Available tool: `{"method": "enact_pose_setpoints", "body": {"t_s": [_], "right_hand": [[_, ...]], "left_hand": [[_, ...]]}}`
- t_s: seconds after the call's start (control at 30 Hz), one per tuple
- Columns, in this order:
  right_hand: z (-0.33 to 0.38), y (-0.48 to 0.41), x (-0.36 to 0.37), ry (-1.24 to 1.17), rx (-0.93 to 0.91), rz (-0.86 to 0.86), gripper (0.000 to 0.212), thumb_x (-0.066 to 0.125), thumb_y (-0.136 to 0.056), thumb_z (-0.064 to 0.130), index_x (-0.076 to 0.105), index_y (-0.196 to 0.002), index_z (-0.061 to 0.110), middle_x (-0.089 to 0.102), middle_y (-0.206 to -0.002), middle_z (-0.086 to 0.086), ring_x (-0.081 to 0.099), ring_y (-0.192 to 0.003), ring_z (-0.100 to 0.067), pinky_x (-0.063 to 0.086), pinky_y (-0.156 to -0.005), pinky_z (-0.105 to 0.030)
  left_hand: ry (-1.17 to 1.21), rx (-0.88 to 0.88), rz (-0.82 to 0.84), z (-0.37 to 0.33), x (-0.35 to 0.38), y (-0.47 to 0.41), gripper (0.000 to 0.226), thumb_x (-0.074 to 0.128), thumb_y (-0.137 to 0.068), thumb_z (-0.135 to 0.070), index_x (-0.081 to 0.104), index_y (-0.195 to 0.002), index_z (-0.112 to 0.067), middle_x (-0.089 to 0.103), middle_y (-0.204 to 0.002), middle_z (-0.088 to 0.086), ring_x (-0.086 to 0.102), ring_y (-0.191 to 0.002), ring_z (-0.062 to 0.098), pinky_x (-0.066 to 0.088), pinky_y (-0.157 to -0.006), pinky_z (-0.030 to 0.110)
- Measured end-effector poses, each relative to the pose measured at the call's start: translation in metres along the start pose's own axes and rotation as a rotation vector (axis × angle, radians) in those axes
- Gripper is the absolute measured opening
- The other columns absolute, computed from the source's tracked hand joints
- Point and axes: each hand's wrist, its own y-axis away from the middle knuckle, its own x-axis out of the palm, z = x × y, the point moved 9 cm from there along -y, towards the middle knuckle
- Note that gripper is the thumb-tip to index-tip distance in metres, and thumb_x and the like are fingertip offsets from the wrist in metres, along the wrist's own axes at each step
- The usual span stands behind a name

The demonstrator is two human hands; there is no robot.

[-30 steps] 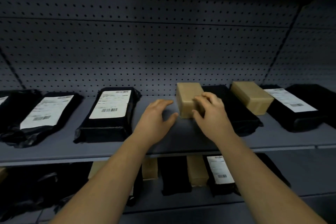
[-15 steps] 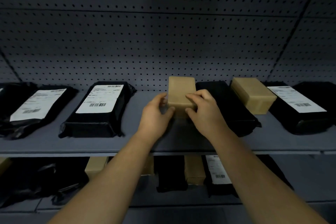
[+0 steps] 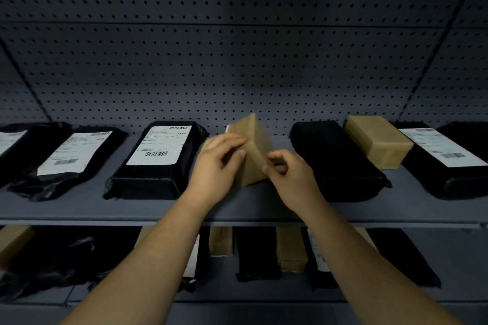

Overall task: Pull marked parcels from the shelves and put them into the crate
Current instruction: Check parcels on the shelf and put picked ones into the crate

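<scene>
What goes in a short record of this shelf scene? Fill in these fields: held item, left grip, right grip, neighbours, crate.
Held item: brown box, steeply tilted over the upper shelf, blurred
Left grip: left hand curls over the box's left face
Right grip: right hand pinches its near right edge
Neighbours: labelled black parcel to the left, plain black parcel to the right, second brown box beyond that
Crate: not in view
</scene>
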Motion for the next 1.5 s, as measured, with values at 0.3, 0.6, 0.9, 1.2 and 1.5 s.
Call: {"method": "enact_pose_setpoints", "body": {"t_s": [0.3, 0.6, 0.9, 1.2, 1.5], "right_hand": [[-0.003, 0.0, -0.01, -0.149, 0.088, -0.096, 0.038, 0.055, -0.099, 0.039, 0.055, -0.135, 0.027, 0.058, -0.123, 0.005, 0.054, -0.089, 0.005, 0.039, -0.071, -0.008], [0.004, -0.002, 0.015, -0.359, 0.126, -0.039, 0.015, 0.057, -0.099, 0.031, 0.057, -0.115, 0.029, 0.061, -0.104, 0.014, 0.065, -0.097, -0.009, 0.059, -0.087, -0.038], [-0.022, 0.001, 0.004, -0.217, 0.286, -0.072, 0.031, 0.048, -0.102, 0.031, 0.06, -0.129, 0.022, 0.056, -0.109, 0.005, 0.056, -0.104, -0.017, 0.05, -0.097, -0.041], [-0.018, 0.0, 0.02, -0.346, 0.27, -0.003, 0.026, 0.059, -0.093, 0.048, 0.067, -0.108, 0.028, 0.068, -0.103, 0.014, 0.064, -0.103, -0.011, 0.053, -0.096, -0.044], [-0.003, 0.002, 0.019, -0.444, 0.104, -0.009, 0.032, 0.061, -0.096, 0.011, 0.055, -0.117, 0.034, 0.067, -0.105, 0.014, 0.063, -0.091, 0.015, 0.047, -0.075, -0.006]], "left_hand": [[0.083, -0.267, 0.048, 0.033, 0.008, 0.022, 0.042, 0.069, -0.088, -0.016, 0.056, -0.126, -0.026, 0.062, -0.115, -0.007, 0.06, -0.105, 0.004, 0.05, -0.097, 0.037], [0.066, -0.287, -0.124, 0.03, -0.014, 0.022, 0.027, 0.069, -0.087, -0.012, 0.065, -0.114, -0.016, 0.061, -0.104, -0.007, 0.06, -0.091, 0.0, 0.048, -0.085, 0.017], [-0.085, -0.103, -0.028, 0.022, -0.011, 0.018, 0.036, 0.072, -0.085, -0.022, 0.064, -0.12, -0.016, 0.058, -0.121, -0.008, 0.045, -0.118, 0.007, 0.029, -0.101, 0.01], [0.088, -0.324, -0.024, 0.04, -0.008, 0.023, 0.031, 0.068, -0.089, -0.021, 0.064, -0.119, -0.016, 0.06, -0.114, -0.002, 0.055, -0.09, -0.013, 0.039, -0.077, 0.0], [0.22, -0.201, -0.029, 0.023, -0.017, 0.02, 0.048, 0.073, -0.081, 0.0, 0.058, -0.117, -0.028, 0.055, -0.121, -0.006, 0.06, -0.102, -0.005, 0.048, -0.084, 0.011]]}}
